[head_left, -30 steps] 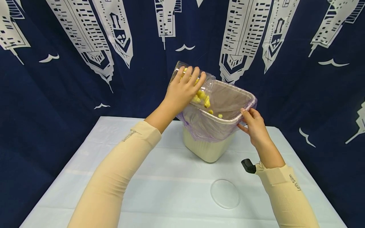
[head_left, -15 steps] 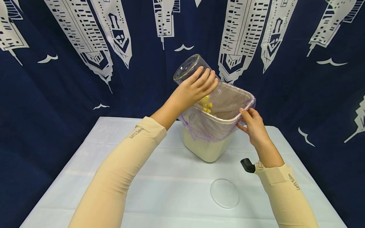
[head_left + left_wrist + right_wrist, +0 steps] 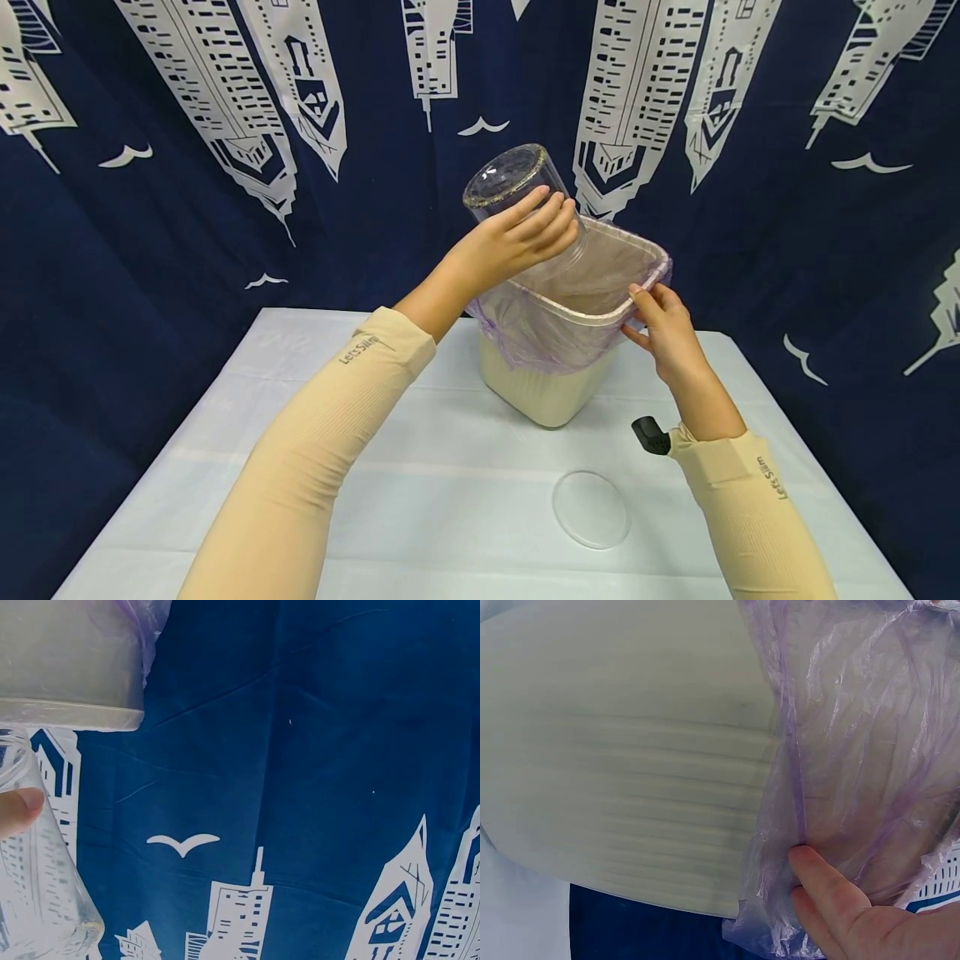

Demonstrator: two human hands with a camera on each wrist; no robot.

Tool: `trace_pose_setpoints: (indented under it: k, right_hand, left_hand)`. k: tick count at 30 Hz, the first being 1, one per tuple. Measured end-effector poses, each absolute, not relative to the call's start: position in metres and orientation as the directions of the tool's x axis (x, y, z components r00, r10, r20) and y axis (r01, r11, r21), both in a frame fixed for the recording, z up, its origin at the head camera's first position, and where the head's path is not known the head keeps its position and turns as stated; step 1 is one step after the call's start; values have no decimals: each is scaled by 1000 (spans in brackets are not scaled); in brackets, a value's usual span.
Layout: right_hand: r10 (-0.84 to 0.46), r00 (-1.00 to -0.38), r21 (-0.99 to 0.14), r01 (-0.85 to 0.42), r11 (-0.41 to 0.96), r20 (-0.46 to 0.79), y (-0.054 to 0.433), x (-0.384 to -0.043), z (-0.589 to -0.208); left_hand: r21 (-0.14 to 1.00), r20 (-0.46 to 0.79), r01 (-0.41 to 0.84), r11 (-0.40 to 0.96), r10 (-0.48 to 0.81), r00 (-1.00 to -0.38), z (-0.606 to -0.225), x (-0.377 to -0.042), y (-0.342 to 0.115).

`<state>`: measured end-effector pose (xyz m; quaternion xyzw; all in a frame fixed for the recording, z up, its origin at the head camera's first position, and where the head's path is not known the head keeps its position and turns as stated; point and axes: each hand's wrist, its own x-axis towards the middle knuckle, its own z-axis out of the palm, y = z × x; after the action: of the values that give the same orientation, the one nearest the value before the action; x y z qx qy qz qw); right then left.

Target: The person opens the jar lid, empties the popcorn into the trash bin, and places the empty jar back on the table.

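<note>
My left hand (image 3: 517, 237) grips a clear plastic jar (image 3: 517, 175), tipped with its base up and its mouth down over the bin's opening. The jar looks see-through and bare inside, with some yellowish specks round its base edge. Under it stands a cream trash bin (image 3: 547, 396), lined with a thin purple bag (image 3: 540, 337) folded over the rim. My right hand (image 3: 671, 333) pinches the rim and bag at the bin's right corner. In the right wrist view, fingertips (image 3: 806, 859) press against the bag outside the bin. The bin's floor is hidden.
A round clear lid (image 3: 591, 510) lies flat on the white-covered table (image 3: 420, 500), in front of the bin. Behind the table hangs a dark blue curtain (image 3: 360, 233) with white building prints. A black device (image 3: 651, 435) sits at my right wrist.
My left hand has tipped the jar steeper, raising its base. The yellow pieces that were sliding out have dropped into the bin out of sight. My right hand has stayed on the rim.
</note>
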<state>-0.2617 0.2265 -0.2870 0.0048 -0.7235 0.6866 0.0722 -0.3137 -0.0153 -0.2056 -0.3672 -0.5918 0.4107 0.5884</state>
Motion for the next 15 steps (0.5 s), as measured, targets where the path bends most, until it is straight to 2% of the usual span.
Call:
trace_pose_setpoints:
  k: [3, 8, 15]
  right_hand:
    - [92, -990, -993, -103, 57, 108, 227, -261, -287]
    - [96, -990, -993, -102, 56, 107, 227, -262, -287]
    - [95, -989, -993, -108, 55, 113, 227, -263, -288]
  left_hand:
    - [-918, 395, -47, 393, 918, -43, -206, -313, -16]
    - [-913, 407, -25, 406, 909, -87, -205, -311, -18]
    - [-832, 546, 53, 552, 833, -93, -207, -311, -20]
